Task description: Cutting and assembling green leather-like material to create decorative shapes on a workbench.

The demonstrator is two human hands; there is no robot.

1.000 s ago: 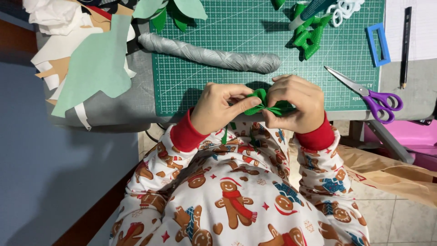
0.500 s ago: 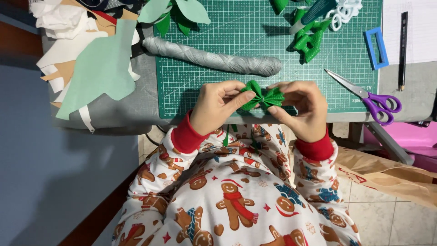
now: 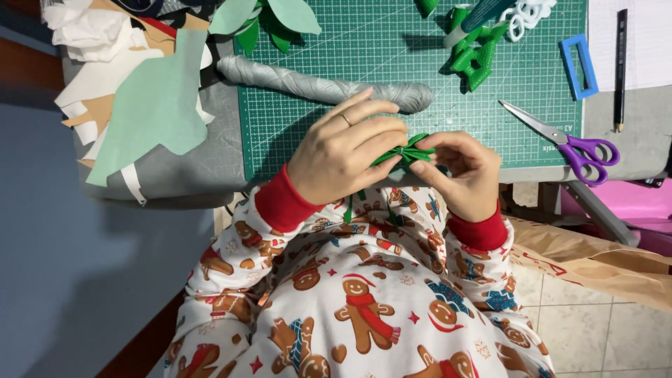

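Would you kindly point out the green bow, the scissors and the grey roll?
green bow (image 3: 406,152), head view, on the pleated middle showing between the hands.
scissors (image 3: 586,152), head view, on the purple handles.
grey roll (image 3: 315,85), head view, on its middle.

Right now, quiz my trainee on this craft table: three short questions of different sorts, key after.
1. True or false: both hands hold the green pleated bow.
2. The purple-handled scissors lie on which side of the green cutting mat? A) left edge B) right edge
3. What lies just beyond the hands on the mat?

Key: 1 true; 2 B; 3 the grey wrapped roll.
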